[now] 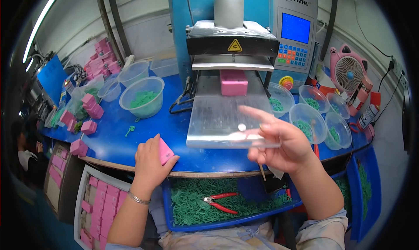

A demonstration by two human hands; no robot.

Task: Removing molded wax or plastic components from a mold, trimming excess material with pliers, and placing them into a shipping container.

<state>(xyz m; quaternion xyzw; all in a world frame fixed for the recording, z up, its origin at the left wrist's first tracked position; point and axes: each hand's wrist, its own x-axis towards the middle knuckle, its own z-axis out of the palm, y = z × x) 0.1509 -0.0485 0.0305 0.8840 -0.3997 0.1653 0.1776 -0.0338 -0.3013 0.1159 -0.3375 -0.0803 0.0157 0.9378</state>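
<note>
Blue desk [109,138]: left fingers [142,151] grip 1 pink rectangular block [166,152], best kept level; right fingers [259,114] spread by a flat silvery plate [209,119]

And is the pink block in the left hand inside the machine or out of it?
Out: the left hand holds that pink block by the front edge of the blue table, apart from the machine.

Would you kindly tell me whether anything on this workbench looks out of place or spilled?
One small green piece lies loose on the blue tabletop, outside the translucent bowl that holds similar green pieces; it looks dropped or set aside. I see no obvious damage.
</note>
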